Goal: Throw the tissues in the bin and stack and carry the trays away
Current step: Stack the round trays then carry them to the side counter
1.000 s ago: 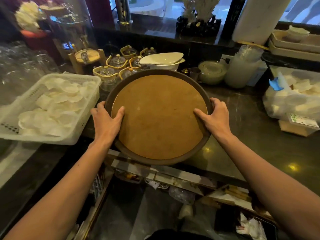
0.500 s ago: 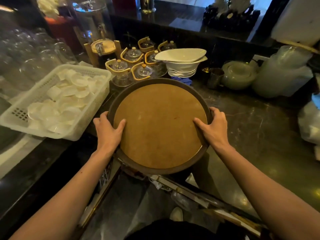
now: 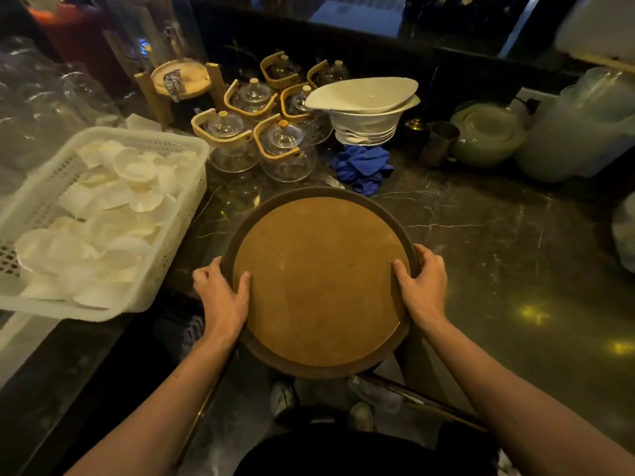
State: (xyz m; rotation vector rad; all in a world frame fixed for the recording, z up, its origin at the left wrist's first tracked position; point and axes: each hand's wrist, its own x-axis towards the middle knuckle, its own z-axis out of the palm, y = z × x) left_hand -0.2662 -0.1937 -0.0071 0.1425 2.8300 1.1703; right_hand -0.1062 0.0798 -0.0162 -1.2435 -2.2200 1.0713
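Note:
A round tray (image 3: pixel 319 280) with a dark brown rim and a tan non-slip surface sits in the middle of the head view, its far half over the dark marble counter (image 3: pixel 498 242) and its near half past the counter's front edge. My left hand (image 3: pixel 221 297) grips the tray's left rim, thumb on the tan surface. My right hand (image 3: pixel 421 286) grips the right rim the same way. I cannot tell whether more than one tray is stacked. No tissues and no bin are visible.
A white plastic basket (image 3: pixel 178 231) of small white dishes stands at the left. Behind the tray are several glass teapots (image 3: pixel 287 152) with wooden handles, stacked white bowls (image 3: pixel 366 111), a blue cloth (image 3: pixel 360 166), a metal cup (image 3: pixel 438 142) and plastic containers (image 3: pixel 570 132).
The tray has come lower and nearer over the counter while both hands keep the same grip. The view has tilted down, and the teapots and the blue cloth now show beyond the tray.

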